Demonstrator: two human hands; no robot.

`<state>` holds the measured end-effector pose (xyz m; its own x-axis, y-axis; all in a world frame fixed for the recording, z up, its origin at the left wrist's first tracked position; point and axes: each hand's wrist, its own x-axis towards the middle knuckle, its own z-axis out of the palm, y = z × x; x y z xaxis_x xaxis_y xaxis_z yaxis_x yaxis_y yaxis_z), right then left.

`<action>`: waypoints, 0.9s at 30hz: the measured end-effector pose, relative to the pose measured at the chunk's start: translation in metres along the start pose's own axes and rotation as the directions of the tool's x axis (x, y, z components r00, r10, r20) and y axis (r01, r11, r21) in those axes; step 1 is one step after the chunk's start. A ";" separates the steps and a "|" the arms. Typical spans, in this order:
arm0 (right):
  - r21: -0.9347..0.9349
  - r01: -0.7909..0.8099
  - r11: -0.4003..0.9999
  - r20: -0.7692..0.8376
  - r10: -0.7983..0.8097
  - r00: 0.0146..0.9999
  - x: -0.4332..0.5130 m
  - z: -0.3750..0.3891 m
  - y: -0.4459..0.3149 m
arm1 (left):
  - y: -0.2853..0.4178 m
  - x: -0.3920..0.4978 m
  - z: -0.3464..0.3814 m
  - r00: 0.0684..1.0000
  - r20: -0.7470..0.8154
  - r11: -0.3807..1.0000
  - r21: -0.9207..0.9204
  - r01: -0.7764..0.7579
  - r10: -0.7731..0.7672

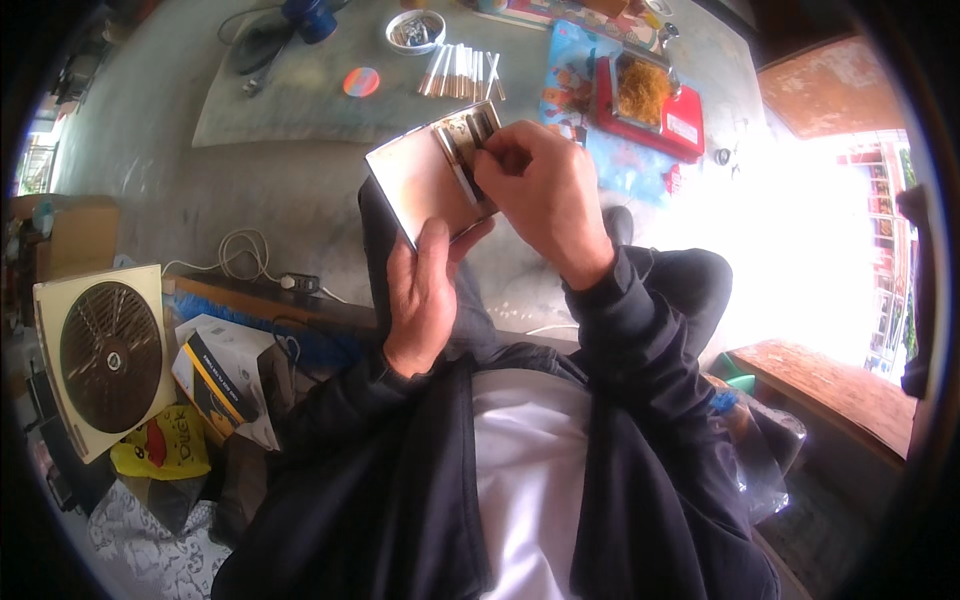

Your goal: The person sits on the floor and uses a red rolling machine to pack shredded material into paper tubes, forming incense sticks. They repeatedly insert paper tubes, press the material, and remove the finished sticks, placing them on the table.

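Note:
My left hand (424,292) holds a flat rectangular case (412,176) with a pale, shiny face and dark edges, tilted above the floor. Across its upper right part runs a dark recess with a white stick lying along it. The pinched fingertips of my right hand (536,187) are at this recess; what is between them is hidden. Beyond the case, several white cigarettes with brown ends (454,71) lie side by side. At the right, a metal tray (619,105) of shredded tobacco (641,90) rests on a red scale (690,135).
Behind the cigarettes stands a white bowl (394,45) with dark contents. A coloured disc (361,82) and a blue container (311,21) are at the upper left. A box fan (112,360), a printed carton (225,375) and a power strip (304,283) lie to the left.

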<state>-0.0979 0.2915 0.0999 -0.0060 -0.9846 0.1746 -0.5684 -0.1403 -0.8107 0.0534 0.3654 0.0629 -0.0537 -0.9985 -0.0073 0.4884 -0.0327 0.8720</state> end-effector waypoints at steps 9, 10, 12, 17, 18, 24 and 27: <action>0.656 -0.271 0.705 0.023 0.340 0.940 0.011 -0.061 0.018 | -0.018 0.008 -0.031 0.989 -0.105 0.995 -0.029 0.100 -0.102; 0.663 -0.262 0.701 -0.016 0.364 0.931 0.012 -0.075 0.033 | -0.015 0.016 -0.042 0.998 -0.062 0.999 0.000 0.032 -0.032; 0.617 -0.246 0.748 -0.083 0.372 0.924 0.010 -0.114 0.080 | 0.002 0.035 -0.044 0.996 -0.085 0.998 -0.064 -0.004 -0.002; 0.296 -0.421 0.857 -0.358 0.509 0.783 0.000 -0.247 0.258 | 0.031 0.090 -0.079 0.983 -0.160 0.990 -0.123 0.072 -0.091; 0.176 -0.479 0.860 -0.386 0.508 0.770 0.000 -0.264 0.276 | 0.037 0.097 -0.090 0.983 -0.167 0.993 -0.101 0.058 -0.074; -0.198 -0.458 0.867 -0.345 0.375 0.860 -0.051 -0.375 0.446 | 0.043 0.151 -0.136 0.987 -0.142 0.985 0.140 0.097 -0.077; -0.147 -0.561 0.814 -0.332 0.494 0.804 -0.048 -0.361 0.466 | 0.036 0.166 -0.170 0.987 -0.149 0.968 0.231 0.094 -0.061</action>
<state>-0.6596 0.3111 -0.0842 -0.5587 -0.8260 -0.0744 -0.5809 0.4538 -0.6758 0.2097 0.1907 0.0100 0.0467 -0.9900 -0.1329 0.2670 -0.1159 0.9567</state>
